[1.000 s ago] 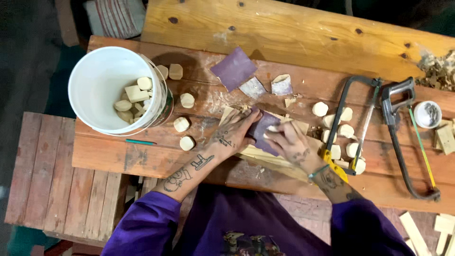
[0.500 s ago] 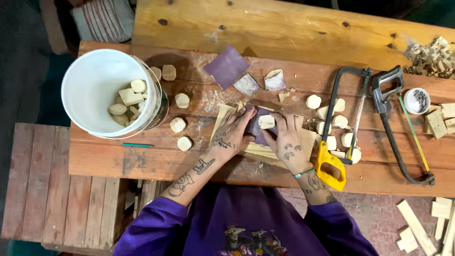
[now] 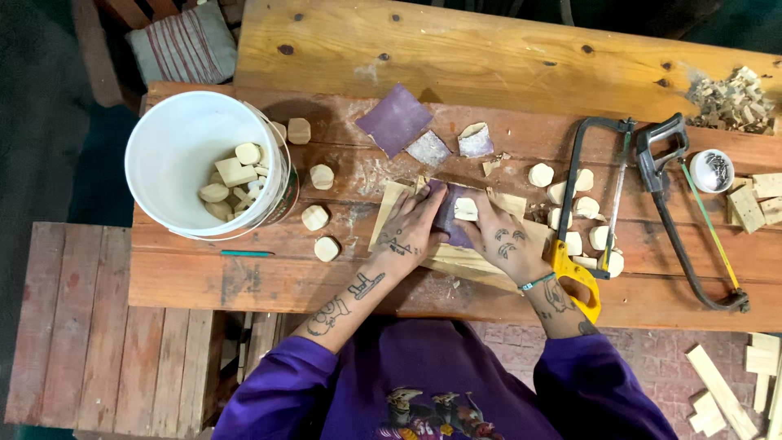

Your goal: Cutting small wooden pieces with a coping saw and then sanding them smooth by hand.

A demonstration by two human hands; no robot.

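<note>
- While the head view looks straight down, the left hand lies flat, fingers spread, pinning a purple sandpaper sheet on a pale board atop the wooden bench.
- Right hand pinches a small wooden block against the grit, fingertips curled on it.
- White bucket of finished blocks stands well left; a hacksaw lies right.
- Good practice, I'd judge: keep the sheet taut, press evenly, fingertips clear of the abrasive.
</note>
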